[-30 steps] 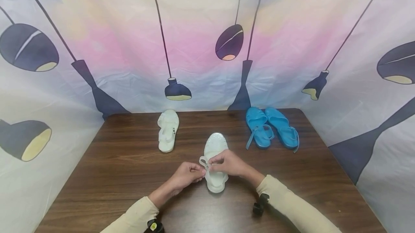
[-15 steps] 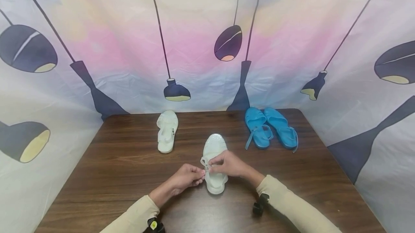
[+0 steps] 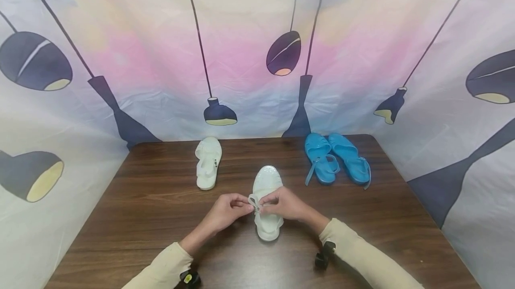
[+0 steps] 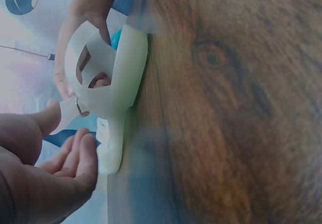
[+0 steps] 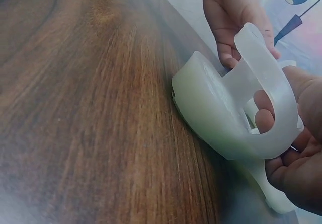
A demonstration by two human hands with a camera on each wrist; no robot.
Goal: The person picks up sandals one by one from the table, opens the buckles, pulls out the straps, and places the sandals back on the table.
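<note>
A white sandal (image 3: 268, 177) lies toe away on the table, its ankle strap (image 4: 90, 100) rising in a loop on the left side. A small metal buckle (image 4: 80, 107) shows on that strap. My left hand (image 3: 228, 211) is at the strap's free end, its thumb against it; the index fingertip is hidden in the left wrist view, and the other fingers are curled below. From the right, my right hand (image 3: 284, 203) reaches over the sandal and grips the strap beside the buckle. Some of its fingertips show through the strap's opening in the right wrist view.
A second white sandal (image 3: 208, 164) lies at the back left of the brown wooden table (image 3: 153, 217). Two blue sandals (image 3: 319, 155) stand side by side at the back right. A printed cloth (image 3: 249, 21) hangs behind the table.
My left hand has shifted slightly up along the strap, its fingers now nearer the loop. The right hand keeps its hold, and the sandal stays almost in place.
</note>
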